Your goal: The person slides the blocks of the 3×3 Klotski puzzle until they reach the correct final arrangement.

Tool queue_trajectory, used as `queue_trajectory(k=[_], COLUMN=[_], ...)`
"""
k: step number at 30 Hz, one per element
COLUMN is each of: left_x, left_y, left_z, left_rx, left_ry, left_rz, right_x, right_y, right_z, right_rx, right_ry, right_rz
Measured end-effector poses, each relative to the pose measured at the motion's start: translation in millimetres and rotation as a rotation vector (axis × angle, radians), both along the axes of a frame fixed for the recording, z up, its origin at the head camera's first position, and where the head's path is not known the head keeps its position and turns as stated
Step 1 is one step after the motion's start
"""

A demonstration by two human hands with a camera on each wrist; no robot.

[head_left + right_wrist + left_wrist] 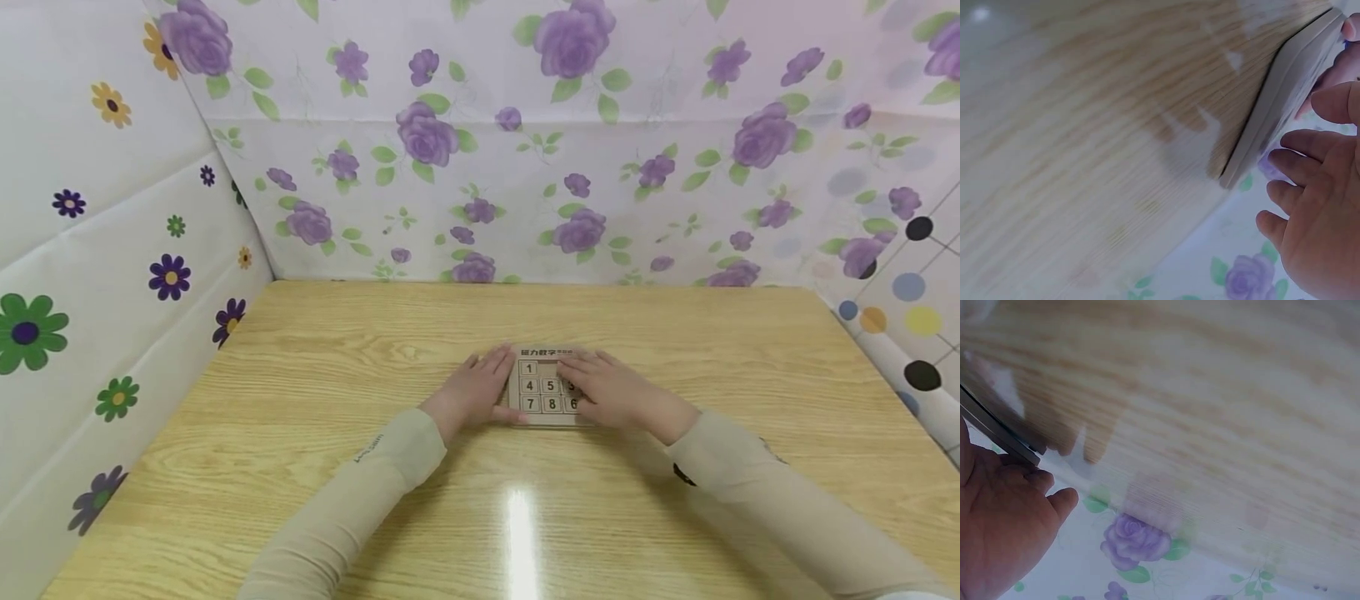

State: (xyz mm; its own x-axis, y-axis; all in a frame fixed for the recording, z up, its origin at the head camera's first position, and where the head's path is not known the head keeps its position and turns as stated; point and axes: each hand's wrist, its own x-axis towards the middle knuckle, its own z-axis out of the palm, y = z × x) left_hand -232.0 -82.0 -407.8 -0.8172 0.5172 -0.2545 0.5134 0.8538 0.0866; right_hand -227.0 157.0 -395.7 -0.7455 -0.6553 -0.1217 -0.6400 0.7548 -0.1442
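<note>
A flat sliding number puzzle (551, 421) lies on the table between my two hands, its numbered tiles in rows within a pale frame. Tiles 1, 4, 5, 7, 8 and 6 can be read, and an unfilled slot lies right of the 1. My left hand (474, 392) rests along the puzzle's left edge, fingers stretched away from me, thumb at the near left corner. Over the right side reaches my right hand (617, 389), its extended fingertips by the slot and the 3 tile, covering part of that column. In the right wrist view, the puzzle's edge (1282, 94) shows beside the spread fingers.
The wood-grain table (315, 358) extends around the puzzle on all sides. A purple-flowered cloth (427, 200) stands behind it, with patterned cloths at the left and right. A bright light streak (521, 542) reflects off the near tabletop.
</note>
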Motion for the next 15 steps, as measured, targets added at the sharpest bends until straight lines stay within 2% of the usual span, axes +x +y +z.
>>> queue_trajectory(k=[7,12,15], left_x=[-0.7,-1.5,-2.1], left_y=[-0.9,-0.4,0.3], left_z=[-1.3,-1.8,-2.3], left_rx=[-0.011,-0.031,-0.043], left_ry=[0.012,0.031,0.044], left_rz=[-0.003,-0.006,-0.009], right_x=[3.3,3.6,2.7], right_y=[9.0,6.5,1.5], right_z=[-1.3,-2.3,-1.4], right_rx=[0.014,0.004,0.004], right_ry=[0.004,0.019,-0.004], right_rz=[0.001,0.007,-0.004])
